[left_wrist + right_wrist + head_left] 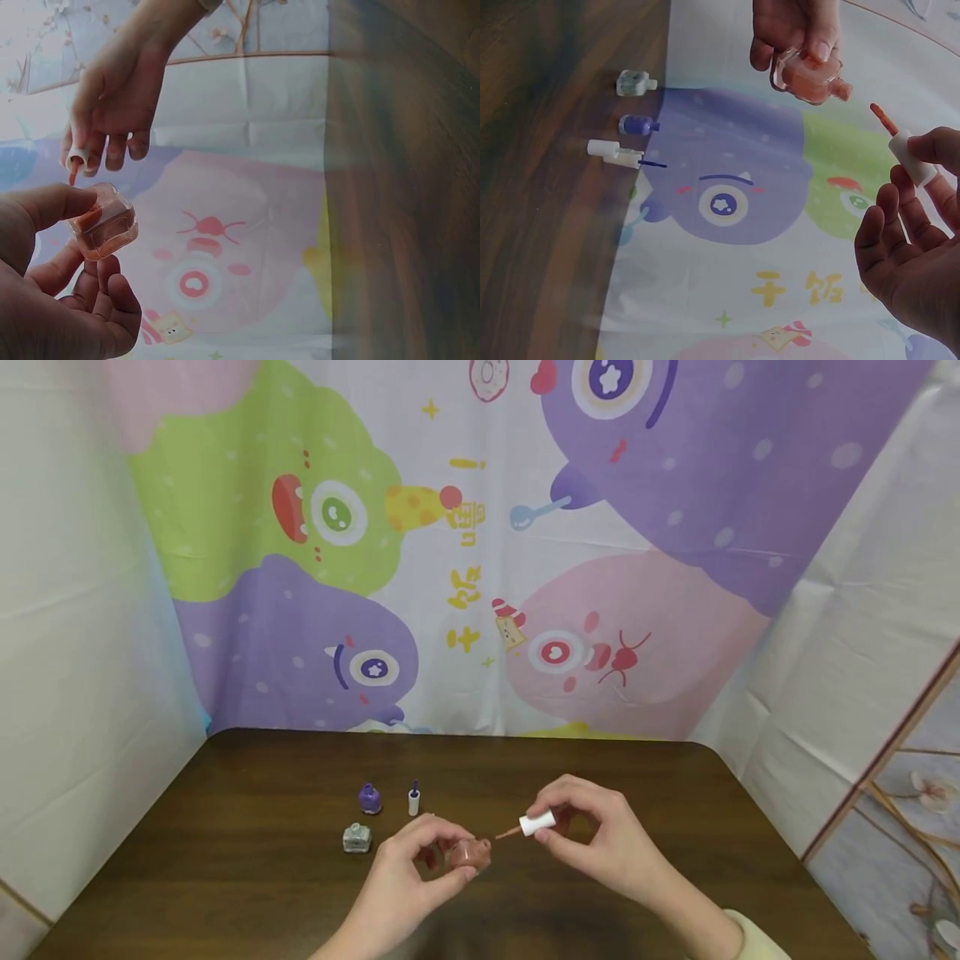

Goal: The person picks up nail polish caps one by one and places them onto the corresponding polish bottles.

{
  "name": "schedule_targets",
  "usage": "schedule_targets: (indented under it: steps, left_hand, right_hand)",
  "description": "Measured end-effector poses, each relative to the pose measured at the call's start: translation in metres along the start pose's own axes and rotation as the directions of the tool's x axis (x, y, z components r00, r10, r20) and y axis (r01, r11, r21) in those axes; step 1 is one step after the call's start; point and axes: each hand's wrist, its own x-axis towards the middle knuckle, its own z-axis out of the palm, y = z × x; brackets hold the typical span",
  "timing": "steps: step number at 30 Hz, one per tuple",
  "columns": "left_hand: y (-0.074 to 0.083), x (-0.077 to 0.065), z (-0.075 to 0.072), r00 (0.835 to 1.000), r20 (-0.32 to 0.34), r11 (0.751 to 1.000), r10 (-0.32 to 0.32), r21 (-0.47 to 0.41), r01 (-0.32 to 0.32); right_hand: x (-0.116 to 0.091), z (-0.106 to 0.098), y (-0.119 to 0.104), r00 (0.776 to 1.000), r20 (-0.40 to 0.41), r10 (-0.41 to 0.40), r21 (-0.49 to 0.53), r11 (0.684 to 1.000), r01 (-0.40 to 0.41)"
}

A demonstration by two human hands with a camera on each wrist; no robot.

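The coral bottle [468, 855] is held tilted above the table [225, 877], the left hand's [401, 865] fingers pinching its body, likely to leave the neck clear. Just beside that neck, apart, points a brush [510, 833], its white cap [537, 823] pinched by the right hand's [619, 843] fingers, probably to avoid the bristles. Beyond, 2 uncapped bottles, purple [370, 800] and grey [357, 839], stand near 1 upright purple brush [414, 798], seemingly cap-down to keep the table clean.

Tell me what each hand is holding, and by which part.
Left hand: the pinkish-brown bottle, pinched by its body, neck free. Right hand: the applicator, pinched by its white cap, brush free.
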Motion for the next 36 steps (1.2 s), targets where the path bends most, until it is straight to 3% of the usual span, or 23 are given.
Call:
schedule_targets:
  steps: [5, 14, 18, 29, 36]
  left_hand:
    - [0.003, 0.000, 0.001, 1.000, 0.010, 1.000, -0.004, -0.013, 0.004]
    - [0.007, 0.000, 0.001, 0.997, 0.046, 0.998, -0.061, -0.025, 0.063]
    - [0.007, 0.000, 0.001, 0.998, 0.046, 0.998, -0.051, -0.022, 0.052]
    - [0.009, -0.001, 0.003, 0.998, 0.056, 0.999, -0.022, -0.021, 0.023]
    - [0.010, 0.000, 0.003, 0.998, 0.069, 1.000, -0.010, -0.015, 0.011]
  right_hand:
    - [0.004, 0.000, -0.014, 1.000, 0.013, -0.024, -0.005, 1.000, 0.024]
    - [0.003, 0.000, -0.014, 0.999, 0.040, -0.032, -0.026, 0.999, 0.033]
    - [0.005, 0.000, -0.016, 0.998, 0.051, -0.029, -0.029, 0.999, 0.031]
    - [-0.007, 0.006, 0.018, 0.995, 0.075, -0.059, -0.043, 0.997, 0.062]
    - [-0.008, 0.007, 0.019, 0.995, 0.091, -0.037, -0.037, 0.999, 0.040]
